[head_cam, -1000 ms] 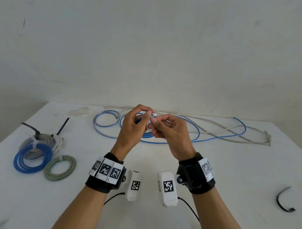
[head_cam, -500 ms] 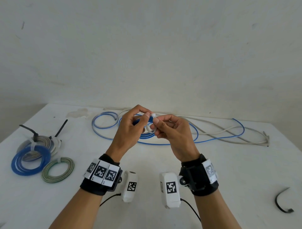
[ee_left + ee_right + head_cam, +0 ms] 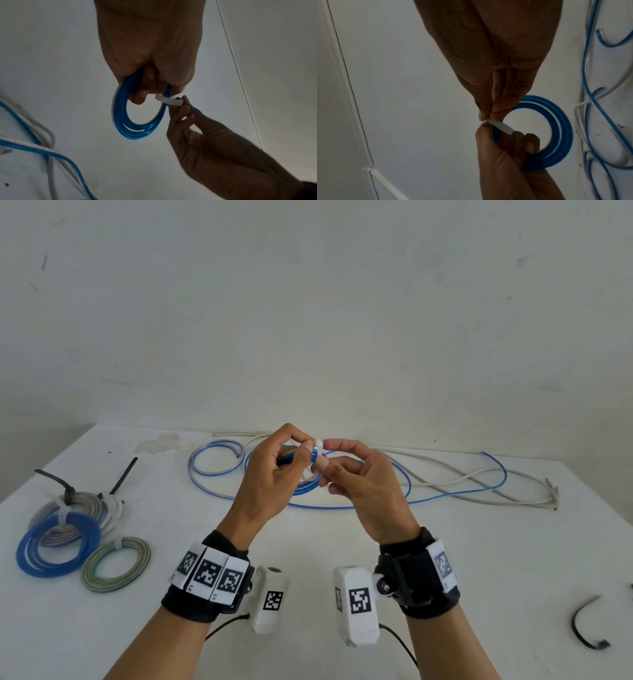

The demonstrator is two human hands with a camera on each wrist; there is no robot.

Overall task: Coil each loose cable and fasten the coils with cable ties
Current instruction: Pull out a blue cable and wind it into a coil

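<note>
Fingers [image 3: 178, 109] pinch white tie [image 3: 169, 100] around blue coil [image 3: 137, 119].

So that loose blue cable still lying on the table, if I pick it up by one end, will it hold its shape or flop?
The loose blue cable will probably flop and trail: it lies in long, wandering loops. It looks thin, so likely light. It crosses the white cable, so lifting one may drag the other along.

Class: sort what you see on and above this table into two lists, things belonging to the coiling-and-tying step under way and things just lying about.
In use:
left hand
right hand
blue coil
white cable tie

Lying about:
tied coils
loose blue cable
loose white cable
black cable tie
</note>
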